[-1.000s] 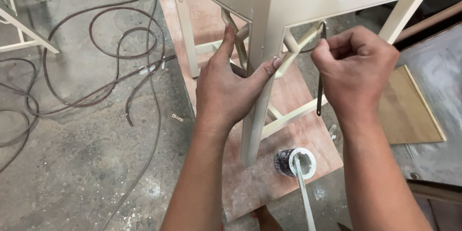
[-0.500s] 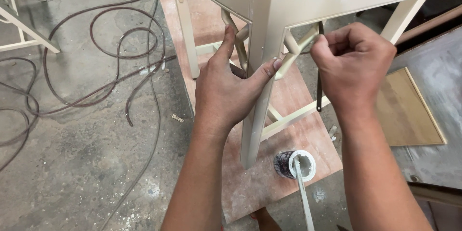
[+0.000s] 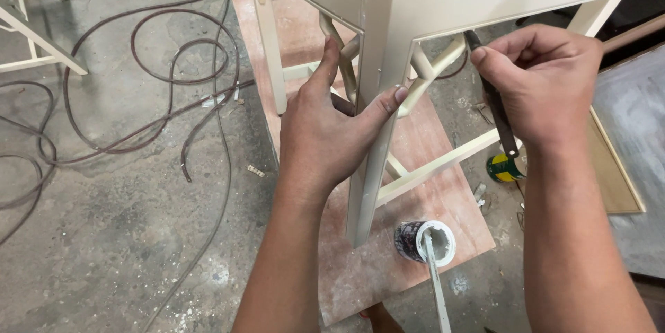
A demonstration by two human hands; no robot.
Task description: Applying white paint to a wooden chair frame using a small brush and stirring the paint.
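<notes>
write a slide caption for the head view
Left hand grips a cream table leg; right hand holds a dark tool.

two bare hands (image 3: 332, 132), bare forearms, no sleeves, no gloves

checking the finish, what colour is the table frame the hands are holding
Cream, an even pale off-white, on the table frame, gripped by the left hand. Shows best in the head view.

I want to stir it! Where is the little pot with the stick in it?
In the head view, the little pot sits low and centre on the wooden board, just right of the cream table leg.
</notes>
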